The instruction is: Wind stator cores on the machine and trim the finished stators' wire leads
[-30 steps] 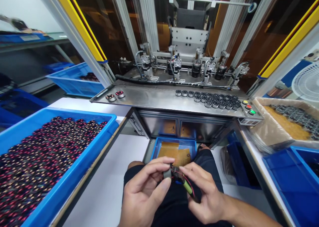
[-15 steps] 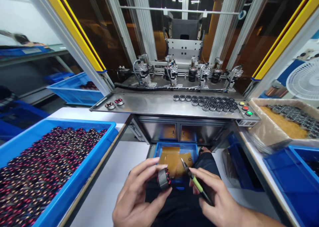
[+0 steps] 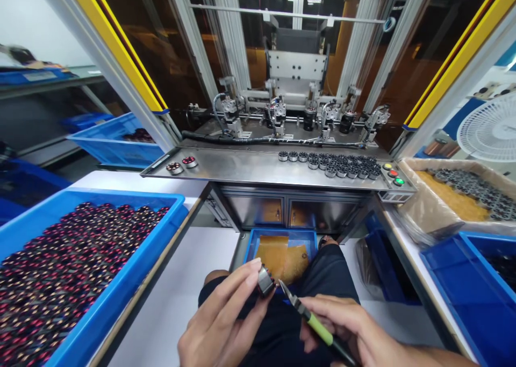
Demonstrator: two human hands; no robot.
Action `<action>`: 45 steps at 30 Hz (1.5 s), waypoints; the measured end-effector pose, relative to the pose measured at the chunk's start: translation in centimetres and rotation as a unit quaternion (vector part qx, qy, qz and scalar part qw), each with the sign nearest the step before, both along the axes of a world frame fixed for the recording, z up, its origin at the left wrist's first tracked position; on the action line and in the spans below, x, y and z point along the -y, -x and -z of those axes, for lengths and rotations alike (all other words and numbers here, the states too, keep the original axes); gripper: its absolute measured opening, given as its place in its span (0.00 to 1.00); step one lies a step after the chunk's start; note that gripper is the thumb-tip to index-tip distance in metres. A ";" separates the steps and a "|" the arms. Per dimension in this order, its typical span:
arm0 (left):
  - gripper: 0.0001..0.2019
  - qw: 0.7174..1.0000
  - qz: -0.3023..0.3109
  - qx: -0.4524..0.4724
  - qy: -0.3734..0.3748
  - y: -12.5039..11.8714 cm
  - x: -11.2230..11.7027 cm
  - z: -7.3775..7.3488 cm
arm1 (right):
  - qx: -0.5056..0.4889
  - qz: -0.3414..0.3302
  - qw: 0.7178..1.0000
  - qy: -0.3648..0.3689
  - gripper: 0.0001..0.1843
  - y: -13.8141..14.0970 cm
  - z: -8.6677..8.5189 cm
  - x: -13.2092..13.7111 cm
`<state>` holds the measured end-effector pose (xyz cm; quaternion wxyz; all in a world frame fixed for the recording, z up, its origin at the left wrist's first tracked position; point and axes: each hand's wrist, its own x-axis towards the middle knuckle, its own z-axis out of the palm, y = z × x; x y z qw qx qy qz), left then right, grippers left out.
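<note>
My left hand (image 3: 226, 318) pinches a small grey wound stator (image 3: 265, 281) between thumb and fingers, low in the middle of the view above my lap. My right hand (image 3: 355, 332) grips green-handled cutters (image 3: 310, 316). The cutter tips point up and left, almost touching the stator. Both hands are closed around what they hold.
A blue bin (image 3: 121, 281) of red-wound stators sits at the left. The steel machine shelf (image 3: 242, 168) carries a row of bare stators (image 3: 342, 165) and coloured buttons (image 3: 393, 173). A lined box (image 3: 439, 211) with stators and a blue bin (image 3: 463, 286) stand at the right. A blue tray (image 3: 282, 243) lies below.
The stator was turned and lifted slightly in my left hand. My right hand dropped lower and right, bringing the cutter tips back close to the stator. The view shifted a little.
</note>
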<state>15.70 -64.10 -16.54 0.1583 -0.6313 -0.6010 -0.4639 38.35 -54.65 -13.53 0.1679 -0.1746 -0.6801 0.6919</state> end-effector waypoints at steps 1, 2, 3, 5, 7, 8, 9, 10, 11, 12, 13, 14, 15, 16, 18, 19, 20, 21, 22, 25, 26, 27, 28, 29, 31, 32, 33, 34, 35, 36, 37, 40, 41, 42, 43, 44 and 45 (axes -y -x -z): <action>0.40 1.000 0.012 0.021 -0.010 0.0 0.1 0.1 | -0.003 -0.003 1.000 -0.001 0.34 0.0 0.1 0.0; 0.41 0.999 0.025 0.042 -0.018 -0.1 0.1 0.2 | -0.009 -0.008 1.000 -0.001 0.34 0.1 0.1 0.0; 0.40 0.997 0.037 0.062 -0.025 -0.1 0.2 0.3 | -0.013 -0.010 1.000 -0.002 0.34 0.1 0.2 0.1; 0.38 0.994 0.051 0.090 -0.029 -0.2 0.2 0.3 | -0.017 -0.014 1.000 -0.004 0.33 0.2 0.2 0.1; 0.34 0.991 0.050 0.121 -0.026 -0.3 0.3 0.3 | -0.014 -0.016 1.000 -0.008 0.33 0.5 0.2 0.1; 0.33 0.989 0.047 0.138 -0.024 -0.4 0.4 0.3 | -0.012 -0.015 1.000 -0.007 0.33 0.6 0.1 0.1; 0.31 0.986 0.046 0.157 -0.021 -0.5 0.4 0.2 | -0.011 -0.014 1.000 -0.005 0.33 0.7 0.0 0.1; 0.29 0.983 0.044 0.177 -0.018 -0.6 0.5 0.3 | -0.010 -0.014 1.000 0.000 0.33 0.8 0.0 0.1; 0.28 0.979 0.041 0.197 -0.010 -0.7 0.6 0.3 | -0.009 -0.012 1.000 0.005 0.33 0.9 -0.1 0.1; 0.27 0.976 0.038 0.216 -0.005 -0.8 0.7 0.3 | -0.007 -0.012 1.000 0.009 0.33 1.0 -0.1 0.1; 0.26 0.972 0.036 0.231 0.001 -0.9 0.7 0.3 | -0.007 -0.012 1.000 0.011 0.33 1.0 -0.1 0.1; 0.25 0.970 0.036 0.242 0.004 -0.9 0.7 0.4 | -0.006 -0.013 1.000 0.012 0.33 1.0 -0.1 0.1; 0.25 0.969 0.038 0.246 0.005 -1.0 0.7 0.4 | -0.008 -0.014 1.000 0.012 0.33 1.1 -0.1 0.1; 0.26 0.969 0.043 0.242 0.004 -1.0 0.7 0.3 | -0.011 -0.015 1.000 0.010 0.33 1.1 0.0 0.0; 0.31 0.974 0.058 0.217 0.003 -0.9 0.7 0.2 | -0.017 -0.020 1.000 0.006 0.32 1.1 0.1 0.0; 0.33 0.977 0.060 0.202 0.007 -0.9 0.6 0.1 | -0.019 -0.022 1.000 0.003 0.32 1.1 0.1 0.0; 0.34 0.980 0.059 0.189 0.010 -0.9 0.6 0.1 | -0.017 -0.024 1.000 0.001 0.32 1.1 0.2 0.0; 0.35 0.982 0.054 0.180 0.012 -0.9 0.6 0.0 | -0.014 -0.025 1.000 -0.002 0.32 1.1 0.2 0.0; 0.35 0.983 0.048 0.176 0.011 -0.9 0.7 0.0 | -0.011 -0.025 1.000 -0.003 0.32 1.1 0.2 0.0; 0.39 0.984 0.044 0.170 -0.006 -1.1 0.8 0.0 | -0.009 -0.023 1.000 -0.003 0.31 1.3 0.1 -0.1; 0.41 0.985 0.046 0.166 -0.011 -1.1 0.8 0.0 | -0.009 -0.022 1.000 -0.005 0.31 1.4 0.0 -0.2; 0.43 0.986 0.043 0.161 -0.014 -1.1 0.8 0.0 | -0.005 -0.023 1.000 -0.015 0.30 1.5 -0.2 -0.3; 0.44 0.987 0.038 0.153 -0.011 -1.2 0.8 -0.1 | 0.003 -0.022 0.999 -0.031 0.27 1.7 -0.4 -0.4; 0.45 0.989 0.030 0.143 -0.008 -1.2 0.7 -0.1 | 0.015 -0.023 0.998 -0.054 0.25 1.8 -0.6 -0.5; 0.45 0.992 0.013 0.122 -0.007 -1.3 0.5 -0.2 | 0.042 -0.017 0.994 -0.096 0.21 2.0 -0.9 -0.7; 0.45 0.993 0.008 0.114 -0.010 -1.4 0.4 -0.2 | 0.053 -0.006 0.993 -0.107 0.22 2.0 -1.0 -0.7; 0.45 0.994 0.005 0.111 -0.016 -1.4 0.3 -0.2 | 0.059 0.011 0.992 -0.108 0.23 1.9 -1.0 -0.7; 0.45 0.993 0.004 0.112 -0.022 -1.4 0.2 -0.2 | 0.059 0.033 0.993 -0.100 0.26 1.7 -0.9 -0.7; 0.45 0.993 0.005 0.118 -0.026 -1.4 0.1 -0.1 | 0.055 0.057 0.993 -0.087 0.29 1.4 -0.7 -0.6; 0.45 0.992 0.007 0.120 -0.030 -1.4 0.0 0.0 | 0.048 0.077 0.993 -0.073 0.31 1.1 -0.5 -0.6; 0.44 0.993 0.008 0.116 -0.033 -1.3 0.0 0.0 | 0.043 0.088 0.993 -0.059 0.32 0.7 -0.1 -0.5; 0.39 0.998 -0.006 0.059 -0.026 -0.8 0.0 0.0 | 0.034 0.104 0.994 -0.030 0.35 -0.4 1.0 -0.5; 0.37 0.999 -0.016 0.040 -0.019 -0.7 0.1 0.0 | 0.031 0.109 0.993 -0.025 0.35 -0.7 1.3 -0.5; 0.36 0.999 -0.023 0.026 -0.014 -0.6 0.2 -0.1 | 0.029 0.115 0.993 -0.022 0.35 -1.0 1.6 -0.4; 0.35 0.999 -0.027 0.019 -0.011 -0.5 0.2 -0.1 | 0.024 0.120 0.992 -0.020 0.35 -1.2 1.9 -0.4; 0.35 0.999 -0.025 0.017 -0.012 -0.4 0.3 -0.1 | 0.016 0.121 0.992 -0.017 0.35 -1.3 2.0 -0.4; 0.35 0.999 -0.023 0.019 -0.015 -0.5 0.4 -0.1 | 0.009 0.121 0.993 -0.013 0.35 -1.5 2.2 -0.4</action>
